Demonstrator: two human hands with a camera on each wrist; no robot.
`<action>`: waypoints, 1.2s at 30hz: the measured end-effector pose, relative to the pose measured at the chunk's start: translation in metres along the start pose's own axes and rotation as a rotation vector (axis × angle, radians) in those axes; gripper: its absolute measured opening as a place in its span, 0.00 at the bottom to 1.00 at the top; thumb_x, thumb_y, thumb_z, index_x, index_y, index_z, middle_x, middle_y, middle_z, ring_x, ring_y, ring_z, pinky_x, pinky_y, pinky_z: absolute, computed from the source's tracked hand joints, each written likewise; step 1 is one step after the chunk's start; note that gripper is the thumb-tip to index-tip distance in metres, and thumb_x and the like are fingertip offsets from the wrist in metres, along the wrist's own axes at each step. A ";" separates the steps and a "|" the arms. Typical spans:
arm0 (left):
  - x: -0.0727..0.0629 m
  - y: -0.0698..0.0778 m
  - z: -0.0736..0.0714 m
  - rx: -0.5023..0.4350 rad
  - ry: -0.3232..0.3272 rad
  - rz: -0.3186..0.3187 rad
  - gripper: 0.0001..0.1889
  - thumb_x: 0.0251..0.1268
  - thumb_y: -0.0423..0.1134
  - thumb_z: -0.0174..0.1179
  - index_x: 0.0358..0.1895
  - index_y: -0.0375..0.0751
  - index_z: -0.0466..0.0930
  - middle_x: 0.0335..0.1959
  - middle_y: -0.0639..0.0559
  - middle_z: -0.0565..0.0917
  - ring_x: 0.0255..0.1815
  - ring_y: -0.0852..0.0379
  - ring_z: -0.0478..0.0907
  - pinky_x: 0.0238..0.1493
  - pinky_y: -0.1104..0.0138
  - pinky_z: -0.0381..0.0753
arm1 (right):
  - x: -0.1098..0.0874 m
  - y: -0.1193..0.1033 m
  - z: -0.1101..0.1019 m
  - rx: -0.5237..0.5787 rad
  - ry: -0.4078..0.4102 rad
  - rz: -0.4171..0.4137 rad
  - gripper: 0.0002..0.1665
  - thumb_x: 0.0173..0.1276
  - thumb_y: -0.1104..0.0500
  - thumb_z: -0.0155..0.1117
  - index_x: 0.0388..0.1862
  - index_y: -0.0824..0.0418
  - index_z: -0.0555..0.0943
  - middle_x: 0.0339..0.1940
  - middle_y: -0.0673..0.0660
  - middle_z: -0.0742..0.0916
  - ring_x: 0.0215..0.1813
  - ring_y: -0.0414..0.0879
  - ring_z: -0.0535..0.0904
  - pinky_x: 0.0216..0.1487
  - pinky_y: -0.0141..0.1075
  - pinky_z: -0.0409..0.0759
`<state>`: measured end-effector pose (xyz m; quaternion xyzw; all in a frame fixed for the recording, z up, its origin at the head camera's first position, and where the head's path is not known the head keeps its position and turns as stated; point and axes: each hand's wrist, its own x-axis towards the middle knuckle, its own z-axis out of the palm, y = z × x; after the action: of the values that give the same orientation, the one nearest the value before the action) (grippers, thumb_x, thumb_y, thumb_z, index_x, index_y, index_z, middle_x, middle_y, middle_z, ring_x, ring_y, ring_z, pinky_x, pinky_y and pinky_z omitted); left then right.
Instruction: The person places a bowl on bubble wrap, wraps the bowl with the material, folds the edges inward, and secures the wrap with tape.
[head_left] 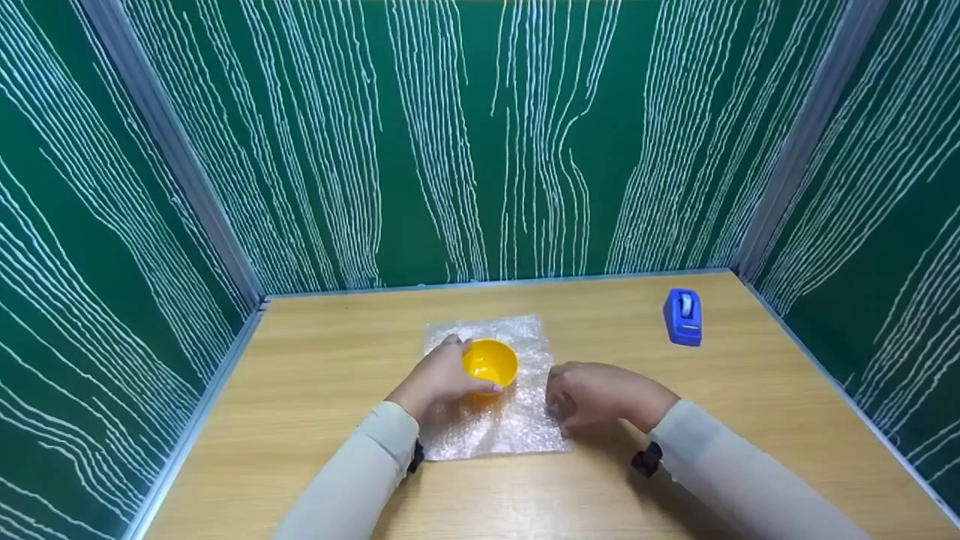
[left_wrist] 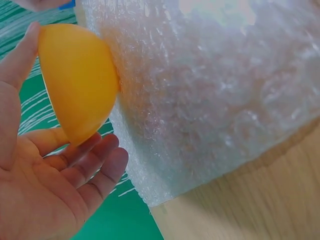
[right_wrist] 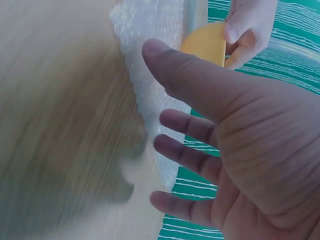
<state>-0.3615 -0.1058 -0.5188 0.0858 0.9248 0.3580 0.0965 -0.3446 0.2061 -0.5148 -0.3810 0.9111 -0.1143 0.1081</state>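
Note:
A yellow bowl (head_left: 491, 364) stands upright on a flat sheet of bubble wrap (head_left: 517, 427). My left hand (head_left: 442, 373) holds the bowl at its side, the thumb on one edge and the fingers on the other. In the left wrist view, the bowl's rounded underside (left_wrist: 82, 75) meets the bubble wrap, with the palm apart from it. At the sheet's right edge is my right hand (head_left: 600, 391). The right wrist view shows its thumb and fingers (right_wrist: 187, 152) apart and slightly bent, with nothing held between them, close over that edge.
Toward the back right of the wooden table (head_left: 322, 375) sits a blue tape dispenser (head_left: 682, 319) with a roll in it. Green panels (head_left: 480, 150) with white wavy lines rise along the back and both sides, joined by grey corner posts (head_left: 172, 142).

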 end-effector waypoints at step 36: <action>-0.002 0.004 0.001 0.017 -0.006 -0.016 0.57 0.57 0.63 0.87 0.85 0.40 0.72 0.82 0.40 0.74 0.60 0.45 0.82 0.77 0.48 0.84 | -0.001 -0.006 -0.002 -0.013 -0.088 0.032 0.28 0.60 0.67 0.90 0.55 0.45 0.94 0.51 0.47 0.89 0.48 0.42 0.80 0.63 0.43 0.91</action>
<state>-0.3588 -0.1032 -0.5167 0.0800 0.9282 0.3490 0.1013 -0.3405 0.2024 -0.5113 -0.3715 0.9122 -0.0897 0.1475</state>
